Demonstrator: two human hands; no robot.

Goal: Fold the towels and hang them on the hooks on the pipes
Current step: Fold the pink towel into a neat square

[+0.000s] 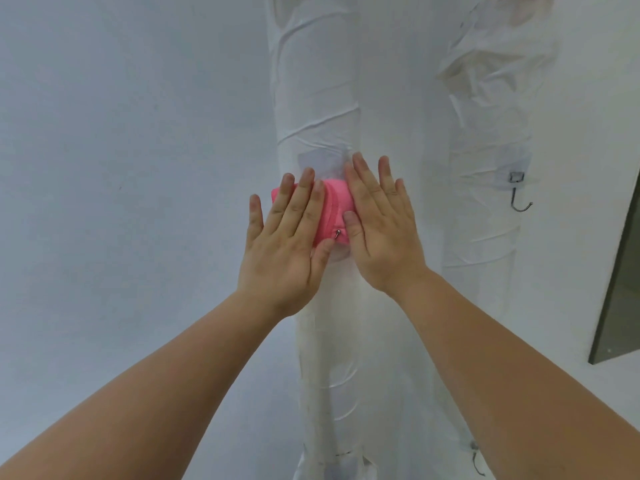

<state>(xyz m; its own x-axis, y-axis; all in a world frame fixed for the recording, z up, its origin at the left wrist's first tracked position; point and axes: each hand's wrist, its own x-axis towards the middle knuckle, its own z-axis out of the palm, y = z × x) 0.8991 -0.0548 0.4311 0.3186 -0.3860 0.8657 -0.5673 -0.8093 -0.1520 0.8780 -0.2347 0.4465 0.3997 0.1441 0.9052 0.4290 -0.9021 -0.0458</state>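
Observation:
A folded pink towel (335,206) hangs against the left white wrapped pipe (313,109), and the tip of a metal hook (337,233) pokes out at its lower edge. My left hand (285,244) lies flat on the towel's left side with straight fingers. My right hand (379,223) presses flat on its right side, thumb beside the hook tip. Most of the towel is hidden under both hands.
A second wrapped pipe (485,133) stands to the right and carries a bare metal hook (518,195) on a clear pad. Another hook (477,462) sits low beside my right forearm. A dark panel (623,289) is at the right edge. A white wall fills the left.

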